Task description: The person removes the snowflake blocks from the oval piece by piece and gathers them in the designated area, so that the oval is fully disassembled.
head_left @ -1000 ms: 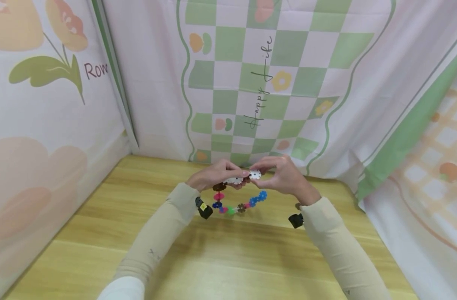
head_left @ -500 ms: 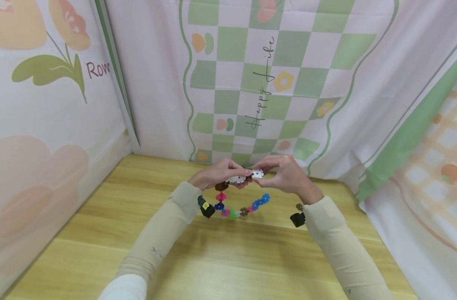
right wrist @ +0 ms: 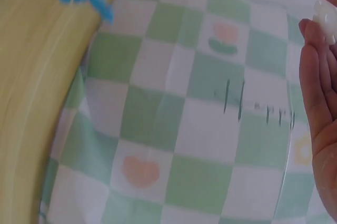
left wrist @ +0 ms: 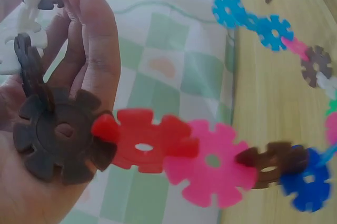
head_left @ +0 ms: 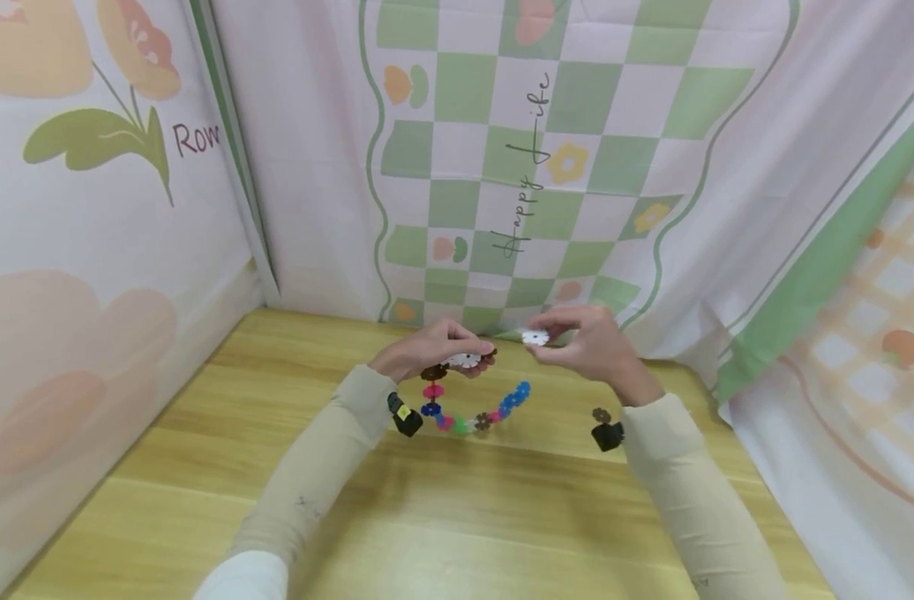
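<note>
My left hand (head_left: 434, 343) grips the end of a chain of notched plastic snowflake discs. White discs (head_left: 467, 360) lie under its thumb, and a brown one pokes out past its fingertips. In the left wrist view, a dark brown disc (left wrist: 63, 134) rests by the palm, followed by red (left wrist: 142, 139), pink (left wrist: 210, 163) and blue (left wrist: 308, 179) discs. The chain curves round to bright blue discs (head_left: 512, 400) at its free end. To the right, my right hand (head_left: 595, 346) pinches a single white disc (head_left: 535, 337), apart from the chain.
The wooden table (head_left: 457, 517) spreads beneath both arms. A loose brown disc (head_left: 601, 414) lies near the right wrist camera (head_left: 608, 436). Behind the table hangs a green-and-white checked curtain (head_left: 460, 100), with a printed cloth wall (head_left: 112, 250) at the left.
The right hand has moved right with its white disc, opening a gap between that disc and the brown one at the left fingertips. The left hand, with the chain, has shifted slightly left.
</note>
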A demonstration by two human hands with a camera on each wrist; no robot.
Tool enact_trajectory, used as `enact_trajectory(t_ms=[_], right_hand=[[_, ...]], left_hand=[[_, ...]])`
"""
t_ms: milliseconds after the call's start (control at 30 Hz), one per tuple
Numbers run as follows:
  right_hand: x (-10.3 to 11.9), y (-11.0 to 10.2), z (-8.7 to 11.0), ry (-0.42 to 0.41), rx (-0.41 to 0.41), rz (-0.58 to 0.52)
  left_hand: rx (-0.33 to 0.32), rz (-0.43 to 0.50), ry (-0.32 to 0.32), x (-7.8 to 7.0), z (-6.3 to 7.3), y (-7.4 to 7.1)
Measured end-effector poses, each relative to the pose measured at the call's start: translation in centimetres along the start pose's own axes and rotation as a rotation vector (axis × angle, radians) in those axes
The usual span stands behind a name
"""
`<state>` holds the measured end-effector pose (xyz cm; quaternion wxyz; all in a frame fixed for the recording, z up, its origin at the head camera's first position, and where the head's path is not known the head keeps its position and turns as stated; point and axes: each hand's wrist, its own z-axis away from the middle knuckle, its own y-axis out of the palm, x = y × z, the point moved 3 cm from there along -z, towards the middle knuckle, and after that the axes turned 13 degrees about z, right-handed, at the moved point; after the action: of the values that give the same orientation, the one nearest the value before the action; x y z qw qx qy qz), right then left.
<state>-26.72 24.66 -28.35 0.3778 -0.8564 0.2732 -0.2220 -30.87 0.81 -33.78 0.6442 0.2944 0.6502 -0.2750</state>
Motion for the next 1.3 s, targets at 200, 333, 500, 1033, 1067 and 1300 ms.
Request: enact_trajectory(t_ms=[200,333,500,1033,1067,1300], right_hand=[[-3.2,-2.8,2.2,0.218,0.032,0.052],[-5.1,-3.6,4.4,0.265,0.069,0.091],[-7.5,-3.7,8.4,0.343,0.145,0.160],[-12.6,-0.1,18.5,0.516,0.404,0.175],[-12.7,0.1,18.8,0.521,0.415,0.168],[-13.4,1.1,20.2,0.561,0.468,0.143]], left_hand=[[-0.035,0.043,-0.002,0.0,0.5,-1.1],[-0.064,0.054,-0.006,-0.1,0.7,-1.5],[-0.080,0.050,-0.015,-0.1,0.7,-1.6],[-0.078,0.058,-0.017,0.1,0.9,-1.5],[-0.074,0.058,-0.016,0.1,0.9,-1.5],[-0.071,0.055,-0.014,0.1,1.0,-1.3]])
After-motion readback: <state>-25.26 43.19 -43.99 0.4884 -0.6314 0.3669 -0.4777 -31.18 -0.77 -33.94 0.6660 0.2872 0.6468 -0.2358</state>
